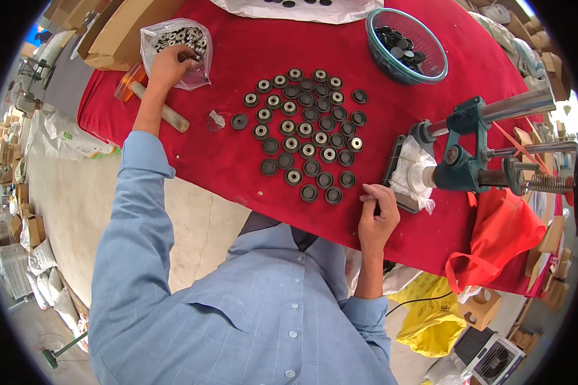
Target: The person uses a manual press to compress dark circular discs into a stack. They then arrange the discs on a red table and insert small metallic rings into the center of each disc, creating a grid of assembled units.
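At the far left of the table, my left hand (171,67) reaches into a clear plastic bag (202,76) of small metal bearings (185,40). Its fingers are pinched together, and what they hold is hidden. My right hand (377,215) rests on the red cloth near the front edge, fingers curled with nothing visible in them. Between the hands lie many round black caps (309,193) in loose rows. Several caps carry a silver bearing (307,151) in the centre; others have none. One cap (239,121) lies apart, to the left of the group.
A green press (464,151) with steel columns stands at the right, plastic wrapped around its base. At the back right is a clear bowl (438,78) of black caps. A wooden-handled mallet (173,118) lies below the bag. A red bag (504,231) hangs over the right edge.
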Demonstrator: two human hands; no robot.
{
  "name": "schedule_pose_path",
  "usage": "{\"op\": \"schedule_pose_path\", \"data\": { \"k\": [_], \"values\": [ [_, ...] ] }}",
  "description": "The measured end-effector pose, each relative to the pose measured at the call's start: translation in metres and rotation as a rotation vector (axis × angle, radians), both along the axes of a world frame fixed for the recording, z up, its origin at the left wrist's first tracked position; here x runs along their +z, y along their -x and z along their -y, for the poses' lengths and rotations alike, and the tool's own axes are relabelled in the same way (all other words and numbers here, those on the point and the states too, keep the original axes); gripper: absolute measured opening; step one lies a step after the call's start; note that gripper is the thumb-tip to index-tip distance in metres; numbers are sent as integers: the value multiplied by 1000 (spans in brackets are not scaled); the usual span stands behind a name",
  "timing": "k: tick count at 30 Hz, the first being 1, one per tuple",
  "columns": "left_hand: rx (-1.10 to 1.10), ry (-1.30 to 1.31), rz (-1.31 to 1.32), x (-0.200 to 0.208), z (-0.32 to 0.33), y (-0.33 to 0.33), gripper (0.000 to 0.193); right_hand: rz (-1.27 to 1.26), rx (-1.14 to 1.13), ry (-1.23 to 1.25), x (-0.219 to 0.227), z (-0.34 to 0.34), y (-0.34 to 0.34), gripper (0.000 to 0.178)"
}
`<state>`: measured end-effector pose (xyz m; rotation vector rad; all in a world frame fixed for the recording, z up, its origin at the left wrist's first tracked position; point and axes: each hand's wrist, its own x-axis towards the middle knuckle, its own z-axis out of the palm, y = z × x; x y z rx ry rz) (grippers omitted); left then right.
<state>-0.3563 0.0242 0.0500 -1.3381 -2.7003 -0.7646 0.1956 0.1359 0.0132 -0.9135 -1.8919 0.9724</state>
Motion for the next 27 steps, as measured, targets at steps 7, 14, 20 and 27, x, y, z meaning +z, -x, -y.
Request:
{"op": "schedule_pose_path", "data": {
  "k": [7,14,20,27],
  "values": [
    [-21,-55,-300,2,5,-2,21,0,-1,6,2,0,2,24],
    [-33,-391,116,9,18,-117,12,11,2,-8,2,0,1,25],
    [136,-550,-76,1,38,-121,12,19,11,-14,1,1,1,26],
    [-63,-236,-261,31,19,-78,18,25,11,-5,2,2,3,26]
  ]
}}
